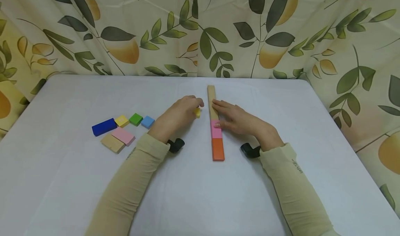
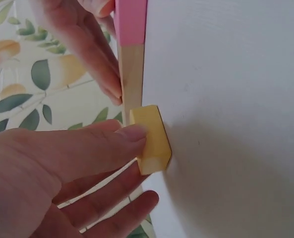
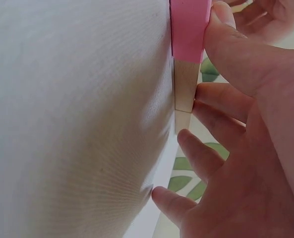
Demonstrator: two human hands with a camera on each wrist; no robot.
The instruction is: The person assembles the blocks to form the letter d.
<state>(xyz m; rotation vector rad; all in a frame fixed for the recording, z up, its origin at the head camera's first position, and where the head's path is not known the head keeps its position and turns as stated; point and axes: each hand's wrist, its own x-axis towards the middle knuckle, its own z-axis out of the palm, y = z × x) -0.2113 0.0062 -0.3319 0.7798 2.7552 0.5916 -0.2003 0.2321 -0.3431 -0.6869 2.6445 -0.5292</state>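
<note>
My left hand (image 1: 178, 116) pinches a small yellow block (image 2: 155, 141) between thumb and fingers, just left of a straight row of blocks. Running away from me, that row has an orange block (image 1: 218, 149) at the near end, a pink block (image 1: 216, 131) behind it, then plain wooden blocks (image 1: 211, 93) with a seam visible in the right wrist view. Along the row's right side lies my right hand (image 1: 239, 119), fingers extended. Its thumb touches the pink block and its fingertips rest against the wood.
Left of my left forearm lies a loose group: a dark blue block (image 1: 104, 127), a yellow block (image 1: 122, 121), a green block (image 1: 135, 119), a light blue block (image 1: 148, 122), a pale pink block (image 1: 123, 136) and a wooden block (image 1: 112, 143). A leaf-patterned curtain (image 1: 175, 48) hangs behind the white table (image 1: 187, 201).
</note>
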